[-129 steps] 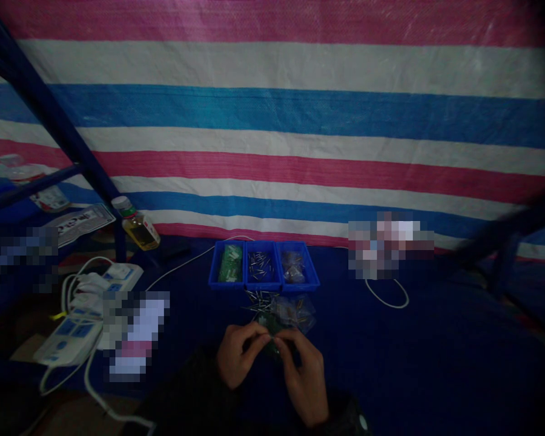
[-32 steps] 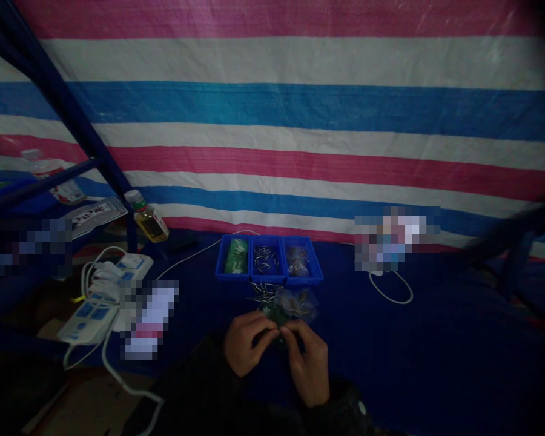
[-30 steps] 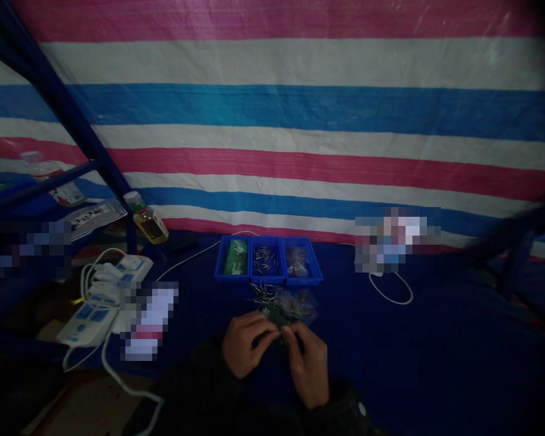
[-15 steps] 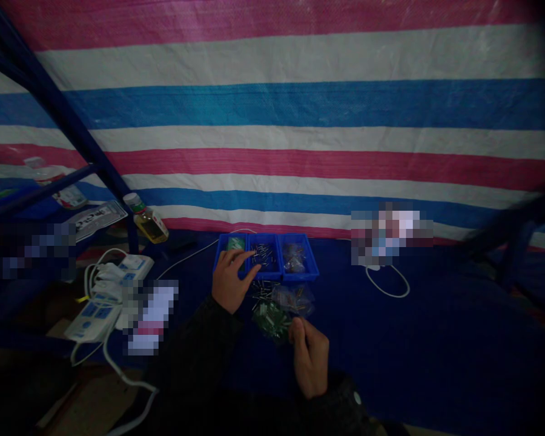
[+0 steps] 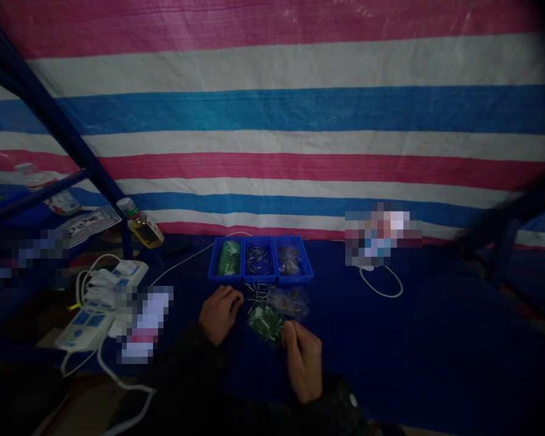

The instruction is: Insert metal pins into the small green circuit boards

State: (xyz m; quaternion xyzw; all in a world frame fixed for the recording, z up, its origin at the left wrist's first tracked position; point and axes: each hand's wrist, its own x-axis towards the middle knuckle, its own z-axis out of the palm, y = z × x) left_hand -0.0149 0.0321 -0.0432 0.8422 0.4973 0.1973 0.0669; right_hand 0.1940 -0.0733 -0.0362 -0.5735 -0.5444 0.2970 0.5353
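Observation:
Three blue bins stand side by side: the left bin (image 5: 213,266) has green packets (image 5: 229,257), the middle bin (image 5: 258,279) loose metal pins (image 5: 256,257), the right bin (image 5: 306,266) clear bags (image 5: 289,260). In front lie a pile of pins (image 5: 257,293), clear bags with small parts (image 5: 290,301) and a heap of green packets (image 5: 266,322). My left hand (image 5: 220,315) is left of the pins, fingers curled together; whatever they hold is hidden. At the right edge of the green heap, my right hand (image 5: 303,362) pinches a green packet.
A power strip (image 5: 84,327) with plugs and white cables lies on the left, beside a blurred pale object (image 5: 146,324). A bottle (image 5: 140,223) stands behind. At the right is a white cord loop (image 5: 402,284) by a pixelated item. Blue frame bars flank both sides.
My left hand has come back from over the left and middle bins toward me, and its spread fingers have closed. My right hand stays at the green heap. The view has shifted slightly.

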